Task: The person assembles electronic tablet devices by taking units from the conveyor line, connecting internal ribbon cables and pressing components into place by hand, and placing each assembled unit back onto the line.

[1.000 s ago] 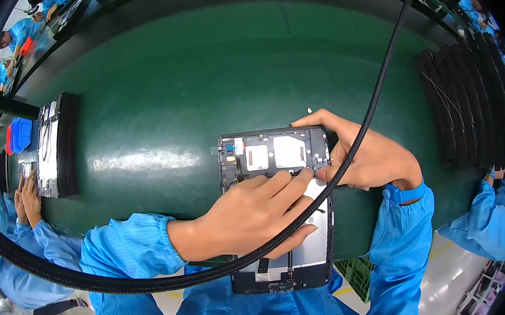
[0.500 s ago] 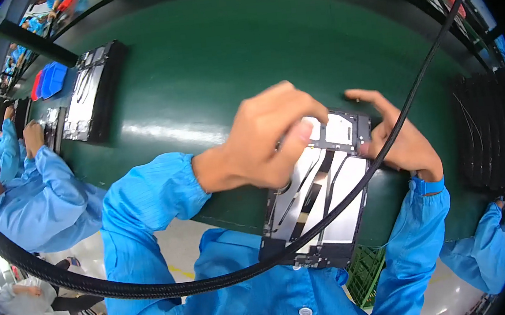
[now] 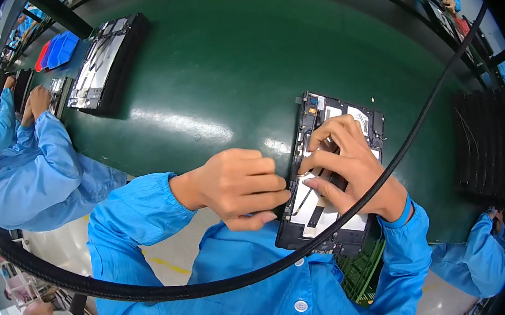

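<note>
A flat, opened electronic device panel [image 3: 331,218], black-framed with silver plates and thin black cables inside, lies tilted at the table's near edge. Over its middle is my right hand [image 3: 352,168], fingers bent, thumb and index tips close together near a thin cable; what they hold, if anything, is too small to make out. My left hand [image 3: 240,186] is curled closed beside the panel's left edge, its fingertips close to the frame. Whether something is in it is hidden.
On the green table [image 3: 217,56], a stack of similar panels [image 3: 104,59] stands far left, near blue bins [image 3: 61,49]. Dark stacked parts [image 3: 488,145] sit at right. A black braided cable [image 3: 217,285] crosses the view. A co-worker [image 3: 31,162] sits left; a green crate [image 3: 360,272] is below the table edge.
My left hand has moved off the panel's top to its left edge. My right hand has come from the right edge over the panel's middle. The view has shifted and turned slightly.
</note>
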Motion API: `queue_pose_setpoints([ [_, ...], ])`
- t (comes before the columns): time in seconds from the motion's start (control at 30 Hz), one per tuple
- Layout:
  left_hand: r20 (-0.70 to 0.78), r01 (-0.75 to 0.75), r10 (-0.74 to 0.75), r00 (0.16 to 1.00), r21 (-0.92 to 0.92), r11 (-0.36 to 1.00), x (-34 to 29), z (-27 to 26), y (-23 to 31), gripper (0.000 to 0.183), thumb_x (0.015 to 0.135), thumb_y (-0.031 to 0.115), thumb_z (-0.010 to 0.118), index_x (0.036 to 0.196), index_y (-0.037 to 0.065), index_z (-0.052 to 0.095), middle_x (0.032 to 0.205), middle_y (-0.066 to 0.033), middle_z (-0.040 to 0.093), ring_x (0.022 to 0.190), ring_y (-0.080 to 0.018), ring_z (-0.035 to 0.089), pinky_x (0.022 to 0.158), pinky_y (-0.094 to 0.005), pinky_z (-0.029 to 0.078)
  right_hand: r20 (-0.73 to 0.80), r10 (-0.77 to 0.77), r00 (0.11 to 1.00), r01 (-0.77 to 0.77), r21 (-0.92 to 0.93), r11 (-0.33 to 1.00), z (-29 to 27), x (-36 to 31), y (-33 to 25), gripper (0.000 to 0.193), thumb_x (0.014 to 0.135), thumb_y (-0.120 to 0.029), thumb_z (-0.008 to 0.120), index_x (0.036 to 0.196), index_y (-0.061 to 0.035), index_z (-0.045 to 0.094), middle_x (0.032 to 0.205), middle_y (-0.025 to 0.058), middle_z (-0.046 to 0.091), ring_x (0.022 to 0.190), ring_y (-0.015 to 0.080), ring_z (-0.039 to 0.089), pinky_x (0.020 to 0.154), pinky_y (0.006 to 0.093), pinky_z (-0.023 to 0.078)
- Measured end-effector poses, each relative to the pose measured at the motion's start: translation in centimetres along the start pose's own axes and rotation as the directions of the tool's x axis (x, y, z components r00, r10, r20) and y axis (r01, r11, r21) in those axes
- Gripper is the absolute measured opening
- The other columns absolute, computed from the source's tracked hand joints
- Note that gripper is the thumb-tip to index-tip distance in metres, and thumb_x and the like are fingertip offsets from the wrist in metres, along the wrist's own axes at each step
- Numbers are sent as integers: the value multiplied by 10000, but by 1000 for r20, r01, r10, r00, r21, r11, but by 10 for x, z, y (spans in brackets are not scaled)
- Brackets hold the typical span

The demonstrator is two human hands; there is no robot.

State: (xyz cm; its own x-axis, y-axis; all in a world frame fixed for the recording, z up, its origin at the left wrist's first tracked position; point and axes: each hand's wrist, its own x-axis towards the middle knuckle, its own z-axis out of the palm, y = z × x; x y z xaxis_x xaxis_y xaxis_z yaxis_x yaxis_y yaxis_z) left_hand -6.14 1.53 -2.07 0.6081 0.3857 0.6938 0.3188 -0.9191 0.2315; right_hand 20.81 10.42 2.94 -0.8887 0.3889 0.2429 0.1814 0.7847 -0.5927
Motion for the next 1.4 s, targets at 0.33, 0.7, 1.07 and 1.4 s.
queue_pose_setpoints([
  [0.33, 44, -62, 64, 997, -48, 997, 2, 3, 1, 347, 902, 290, 715, 1053, -6, 815, 960, -74, 719, 709, -218, 582, 544, -360, 434, -27, -95, 995, 95, 15, 995, 9, 1, 10, 190, 760, -107, 876, 921, -113, 775, 1108, 89, 597, 1131, 336, 548, 949, 465, 467],
  [0.7, 52, -90, 96, 994, -104, 991, 3, 5, -5, 368, 992, 347, 668, 1009, 10, 816, 991, -99, 767, 683, -211, 600, 519, -347, 432, 57, -62, 996, 64, -35, 997, 4, 1, -3, 181, 786, -46, 831, 899, -97, 699, 1153, 102, 604, 1206, 371, 560, 1069, 539, 428],
  [1.07, 55, -73, 82, 995, -147, 987, 4, 5, -6, 365, 989, 341, 677, 1002, 3, 815, 986, -110, 774, 682, -213, 605, 522, -351, 438, 55, -66, 996, 70, -69, 995, 9, 2, -9, 216, 735, -45, 829, 878, -105, 679, 1125, 101, 584, 1216, 367, 566, 1148, 563, 410],
  [1.4, 93, -164, 167, 981, -40, 986, 10, 4, -6, 354, 1035, 331, 645, 1021, 20, 814, 976, -104, 760, 719, -206, 631, 548, -334, 429, -56, -203, 978, 176, -309, 934, 16, 1, -9, 205, 789, -95, 769, 968, -90, 668, 1024, 73, 633, 1130, 302, 647, 1164, 566, 467],
])
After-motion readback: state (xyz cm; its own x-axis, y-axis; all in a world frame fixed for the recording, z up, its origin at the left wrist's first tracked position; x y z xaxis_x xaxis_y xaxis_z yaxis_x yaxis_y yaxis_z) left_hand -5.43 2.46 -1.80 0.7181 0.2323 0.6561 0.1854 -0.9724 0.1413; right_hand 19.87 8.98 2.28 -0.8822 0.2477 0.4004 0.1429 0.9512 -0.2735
